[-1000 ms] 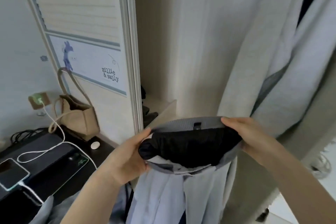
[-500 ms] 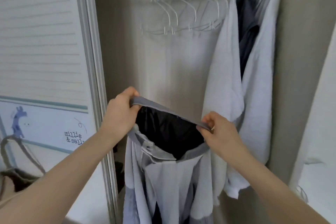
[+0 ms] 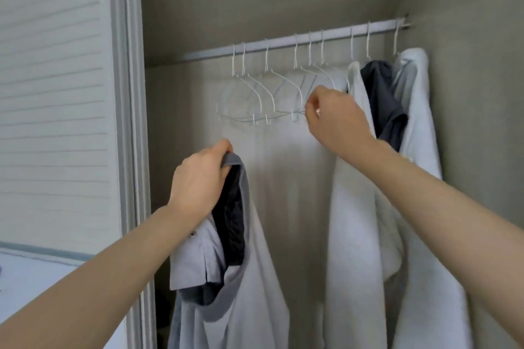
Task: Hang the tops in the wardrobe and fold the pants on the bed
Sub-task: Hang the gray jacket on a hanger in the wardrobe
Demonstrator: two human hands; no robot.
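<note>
Left hand (image 3: 198,181): fingers curled tight round the collar of a light grey top (image 3: 243,278) with dark lining; the top hangs straight down from the grip, long axis vertical, in front of the wardrobe opening by its left door frame (image 3: 129,150).
Right hand (image 3: 334,119): thumb and fingertips pinching the lower right end of a bare white hanger (image 3: 261,99).
Hangers: a bunch of empty ones mid-rail (image 3: 297,42), hooks on.
Key relation: the pinched hanger lies above and to the right of the collar; the right hand is the nearer.
Already hung: pale robe (image 3: 419,127) and dark garment (image 3: 382,99) at the rail's right end.
Next, judged: unhook the hanger, bring it down to the collar.
</note>
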